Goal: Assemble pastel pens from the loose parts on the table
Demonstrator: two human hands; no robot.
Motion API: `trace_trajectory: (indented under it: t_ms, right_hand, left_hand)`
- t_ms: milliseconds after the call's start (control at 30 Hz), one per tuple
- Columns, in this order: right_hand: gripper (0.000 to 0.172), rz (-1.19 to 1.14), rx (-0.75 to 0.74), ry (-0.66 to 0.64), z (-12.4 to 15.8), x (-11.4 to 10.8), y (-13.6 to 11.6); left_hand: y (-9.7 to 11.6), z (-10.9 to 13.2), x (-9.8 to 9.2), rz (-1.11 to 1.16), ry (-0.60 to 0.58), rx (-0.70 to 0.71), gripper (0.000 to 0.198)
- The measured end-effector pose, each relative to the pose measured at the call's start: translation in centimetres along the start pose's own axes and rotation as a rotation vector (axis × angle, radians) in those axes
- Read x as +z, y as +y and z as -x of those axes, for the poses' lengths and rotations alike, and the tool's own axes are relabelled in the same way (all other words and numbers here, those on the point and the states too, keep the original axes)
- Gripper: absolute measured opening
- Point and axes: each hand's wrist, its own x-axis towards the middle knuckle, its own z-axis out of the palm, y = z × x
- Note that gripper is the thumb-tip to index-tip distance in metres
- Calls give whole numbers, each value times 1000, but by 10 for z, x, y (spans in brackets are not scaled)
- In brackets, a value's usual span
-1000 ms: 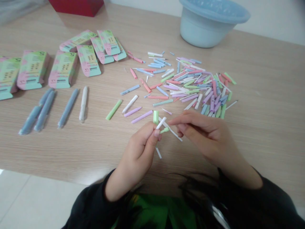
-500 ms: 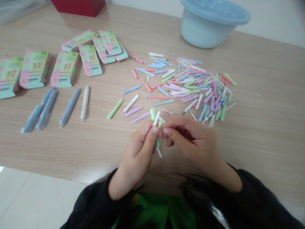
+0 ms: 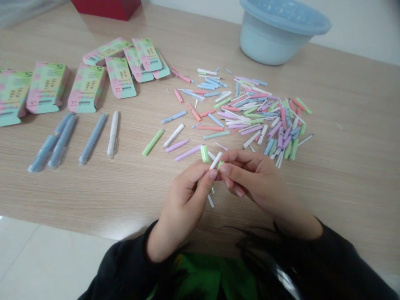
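Your left hand (image 3: 187, 198) is closed on a white tube (image 3: 216, 160), gripped between thumb and fingers, tip angled up and right. A green barrel (image 3: 205, 154) pokes out above the same hand; a thin white stick (image 3: 211, 201) shows below it. Your right hand (image 3: 256, 177) is narrow, thumb and forefinger pinching a small green piece (image 3: 220, 164) right beside the tube. Can't tell if the two parts touch; your fingers cover the join. Everything you hold is above the near part of the table (image 3: 343, 175).

Just past your hands: loose purple barrel (image 3: 188, 153), white barrel (image 3: 173, 136), green tube (image 3: 153, 142). Big mixed pile of pen parts (image 3: 259, 109) sits beyond your right hand. To your left, a white pen (image 3: 113, 133) and blue pens (image 3: 93, 138) in clear wrap, printed cartons (image 3: 86, 88) behind them. Far side: blue basin (image 3: 271, 41), red box (image 3: 108, 8).
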Motion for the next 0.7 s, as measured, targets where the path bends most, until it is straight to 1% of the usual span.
trace_trajectory:
  t_ms: [33, 100, 133, 167, 200, 300, 367, 567, 700]
  right_hand:
    - [15, 63, -31, 22, 2, -2, -4]
    - [5, 266, -125, 110, 9, -7, -12]
    - [3, 389, -173, 155, 12, -8, -16]
    - [6, 512, -217, 178, 15, -9, -19]
    - [8, 628, -255, 172, 17, -9, -22]
    - [14, 871, -361, 55, 19, -5, -22]
    - [18, 933, -417, 11, 17, -1, -19]
    - [28, 938, -554, 4, 15, 2, -4]
    - [30, 926, -578, -26, 15, 0, 1]
  left_hand:
    - [0, 0, 0, -16, 26, 2, 29]
    - [1, -1, 0, -25, 76, -3, 27]
    - [1, -2, 0, -16, 89, -7, 26]
    - [0, -2, 0, -2, 85, -11, 25]
    - [0, -2, 0, 18, 67, -14, 26]
    - [-2, -1, 0, 77, -2, -12, 29]
    - [-3, -1, 0, 101, -32, -9, 30]
    - [-4, -2, -4, 110, -69, -9, 29]
    - [-3, -4, -7, 70, -89, 1, 28]
